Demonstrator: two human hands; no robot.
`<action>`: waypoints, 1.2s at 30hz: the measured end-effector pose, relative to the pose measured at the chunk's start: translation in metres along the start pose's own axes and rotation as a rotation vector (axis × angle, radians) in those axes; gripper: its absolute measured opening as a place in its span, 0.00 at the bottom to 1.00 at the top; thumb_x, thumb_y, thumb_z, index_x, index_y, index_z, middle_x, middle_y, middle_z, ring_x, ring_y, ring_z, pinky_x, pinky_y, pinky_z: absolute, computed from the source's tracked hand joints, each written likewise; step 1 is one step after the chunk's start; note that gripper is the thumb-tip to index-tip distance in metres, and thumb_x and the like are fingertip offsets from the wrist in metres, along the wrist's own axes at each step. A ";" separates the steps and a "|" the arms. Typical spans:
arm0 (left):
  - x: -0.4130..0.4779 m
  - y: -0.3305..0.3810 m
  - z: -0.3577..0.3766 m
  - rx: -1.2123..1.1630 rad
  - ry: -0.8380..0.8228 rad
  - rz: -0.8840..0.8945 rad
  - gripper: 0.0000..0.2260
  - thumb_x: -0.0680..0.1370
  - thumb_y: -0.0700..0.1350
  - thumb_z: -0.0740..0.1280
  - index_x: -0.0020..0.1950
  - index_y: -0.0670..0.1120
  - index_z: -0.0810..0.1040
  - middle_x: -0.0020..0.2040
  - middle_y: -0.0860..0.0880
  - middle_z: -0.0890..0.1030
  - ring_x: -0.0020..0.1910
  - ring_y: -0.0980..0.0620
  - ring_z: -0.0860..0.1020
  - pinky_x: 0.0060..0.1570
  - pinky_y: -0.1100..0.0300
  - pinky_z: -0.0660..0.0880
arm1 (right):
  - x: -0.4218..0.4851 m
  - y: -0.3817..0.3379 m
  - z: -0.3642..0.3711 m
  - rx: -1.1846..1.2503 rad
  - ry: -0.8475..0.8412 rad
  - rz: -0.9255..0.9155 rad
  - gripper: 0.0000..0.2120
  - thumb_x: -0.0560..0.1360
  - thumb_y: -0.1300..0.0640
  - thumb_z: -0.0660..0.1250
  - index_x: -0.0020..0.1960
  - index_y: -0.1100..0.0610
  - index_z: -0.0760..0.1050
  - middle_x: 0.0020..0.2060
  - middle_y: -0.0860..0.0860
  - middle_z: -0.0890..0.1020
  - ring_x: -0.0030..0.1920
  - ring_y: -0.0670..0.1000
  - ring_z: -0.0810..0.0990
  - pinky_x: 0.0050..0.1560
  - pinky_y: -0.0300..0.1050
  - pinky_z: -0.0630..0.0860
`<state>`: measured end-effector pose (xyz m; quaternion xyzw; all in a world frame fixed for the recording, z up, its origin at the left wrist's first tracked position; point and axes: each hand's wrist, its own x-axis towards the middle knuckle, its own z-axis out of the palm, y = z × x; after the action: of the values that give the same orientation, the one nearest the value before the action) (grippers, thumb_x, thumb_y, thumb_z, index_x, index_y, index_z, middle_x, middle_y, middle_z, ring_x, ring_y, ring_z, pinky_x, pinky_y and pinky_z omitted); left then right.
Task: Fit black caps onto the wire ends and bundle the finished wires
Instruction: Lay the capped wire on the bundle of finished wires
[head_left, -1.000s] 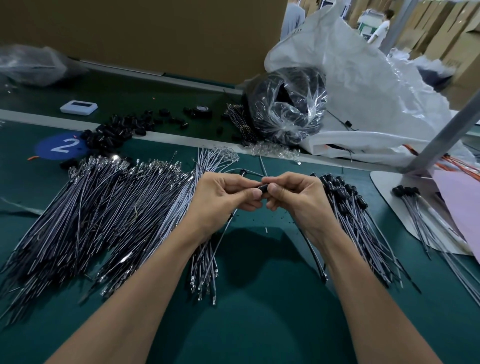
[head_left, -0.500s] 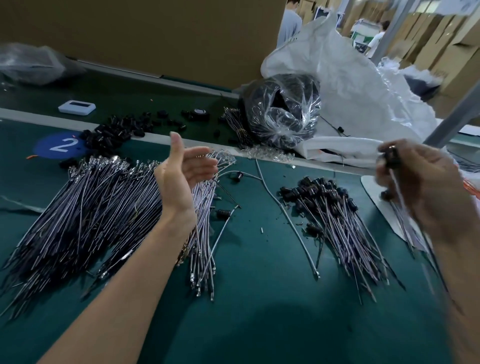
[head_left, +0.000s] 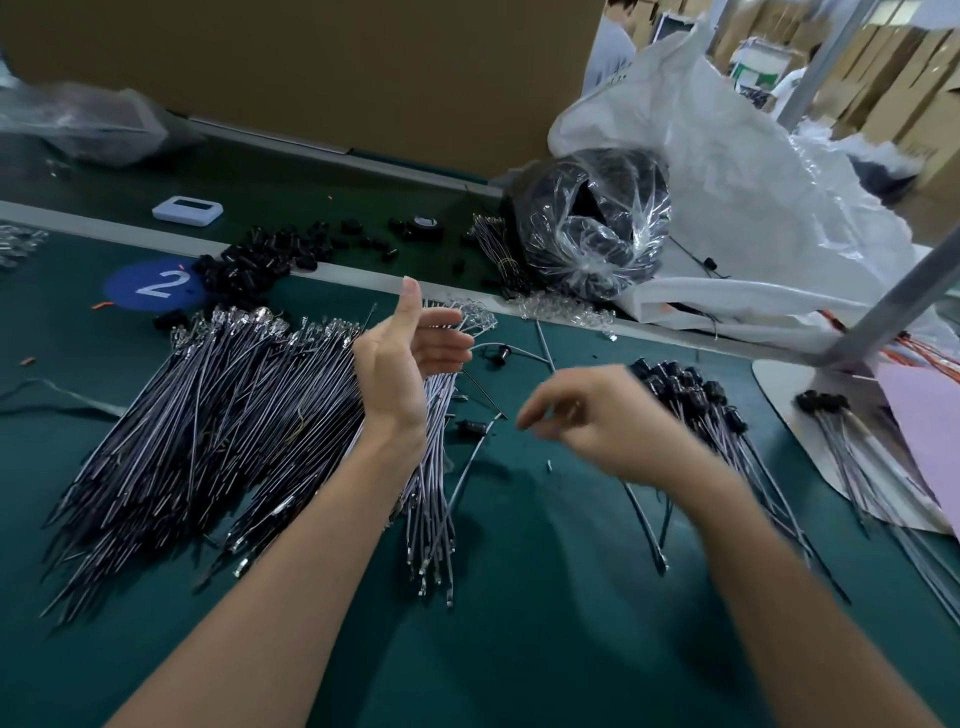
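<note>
left grip (head_left: 410, 358) flat open, empty; right grip (head_left: 587, 415) blurred, loosely curled, empty. one heap of thin grey wires (head_left: 208, 415) on green bench (head_left: 519, 623); two capped piles (head_left: 691, 384) at right; one cluster of black caps (head_left: 244, 265) behind.

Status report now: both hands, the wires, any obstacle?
Left hand open, raised, empty. Right hand blurred, grip unclear. Black-capped grey wires piled behind it; uncapped grey wires at left. Nothing blocking.

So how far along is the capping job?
Done: a small pile of capped wires beside the right hand. In hand: nothing visible; left hand open, right hand blurred. Left: the far larger uncapped wire pile and loose black caps; most of the job, bundling included.
</note>
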<state>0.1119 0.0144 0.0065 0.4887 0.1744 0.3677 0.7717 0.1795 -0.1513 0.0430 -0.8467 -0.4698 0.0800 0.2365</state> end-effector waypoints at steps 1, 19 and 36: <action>0.000 0.000 0.000 0.001 0.001 -0.002 0.23 0.82 0.56 0.58 0.41 0.41 0.83 0.34 0.42 0.83 0.34 0.44 0.82 0.38 0.55 0.79 | 0.004 -0.007 0.012 -0.006 -0.037 -0.057 0.08 0.73 0.66 0.72 0.47 0.55 0.85 0.36 0.41 0.80 0.34 0.38 0.76 0.40 0.28 0.71; 0.005 0.028 -0.001 0.456 -0.068 0.005 0.13 0.80 0.49 0.66 0.42 0.43 0.83 0.35 0.47 0.84 0.31 0.52 0.80 0.34 0.61 0.76 | 0.014 -0.014 0.062 -0.040 0.086 0.217 0.28 0.75 0.57 0.66 0.71 0.52 0.56 0.40 0.54 0.78 0.46 0.57 0.76 0.48 0.56 0.76; -0.015 0.067 -0.066 1.748 -0.033 -0.096 0.05 0.71 0.51 0.77 0.39 0.52 0.83 0.37 0.52 0.81 0.35 0.50 0.75 0.37 0.58 0.69 | 0.000 -0.018 0.058 -0.094 0.097 0.264 0.11 0.78 0.54 0.61 0.41 0.59 0.73 0.36 0.52 0.78 0.36 0.52 0.76 0.37 0.49 0.72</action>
<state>0.0339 0.0611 0.0341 0.9027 0.4029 0.0620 0.1377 0.1451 -0.1244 0.0011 -0.9141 -0.3459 0.0474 0.2064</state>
